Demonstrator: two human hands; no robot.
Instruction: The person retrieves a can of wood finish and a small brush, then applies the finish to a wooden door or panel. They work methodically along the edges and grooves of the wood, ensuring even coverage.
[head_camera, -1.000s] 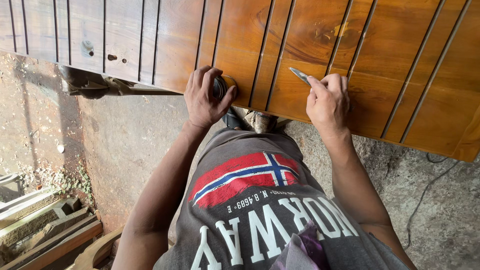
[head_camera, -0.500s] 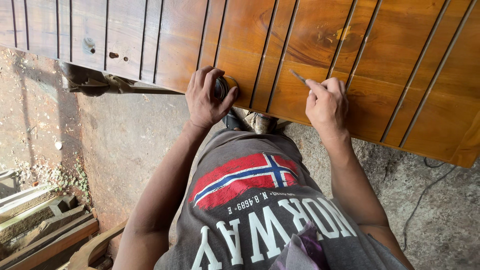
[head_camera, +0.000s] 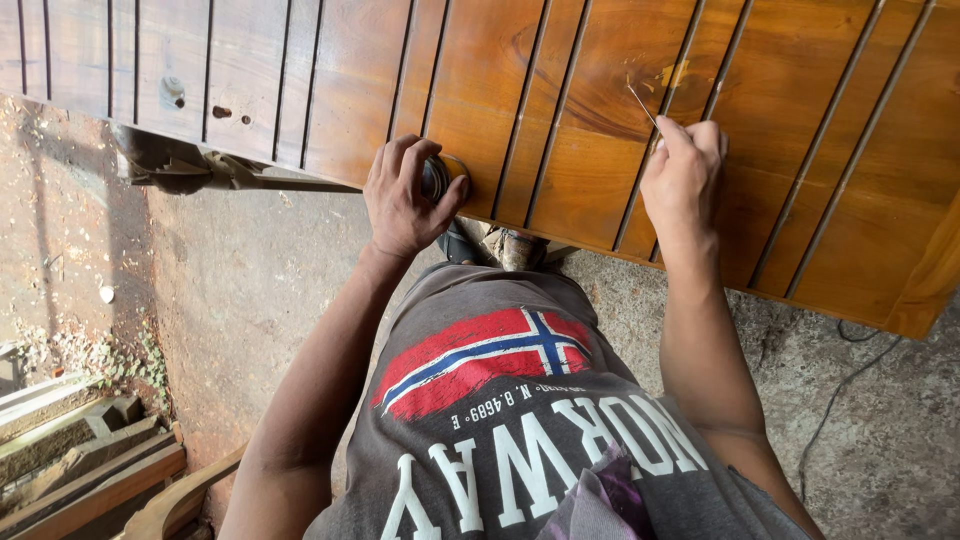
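A varnished wooden door panel (head_camera: 480, 90) with dark vertical grooves lies flat in front of me. My left hand (head_camera: 405, 195) grips a small round dark tin (head_camera: 436, 178) resting on the panel's near edge. My right hand (head_camera: 683, 175) pinches a thin metal blade (head_camera: 642, 106), its tip touching the panel at a groove near a yellowish spot (head_camera: 676, 73). Both forearms reach forward over my grey printed shirt.
Bare concrete floor (head_camera: 230, 290) lies below the panel. Timber offcuts (head_camera: 80, 450) are stacked at lower left. A dark cable (head_camera: 850, 380) trails across the floor at right. Two holes (head_camera: 172, 88) mark the panel at the left. My shoes (head_camera: 490, 245) show under the panel's edge.
My right hand has turned the blade from lying flat to pointing its tip up the groove toward the yellowish spot. My left hand has stayed on the tin.
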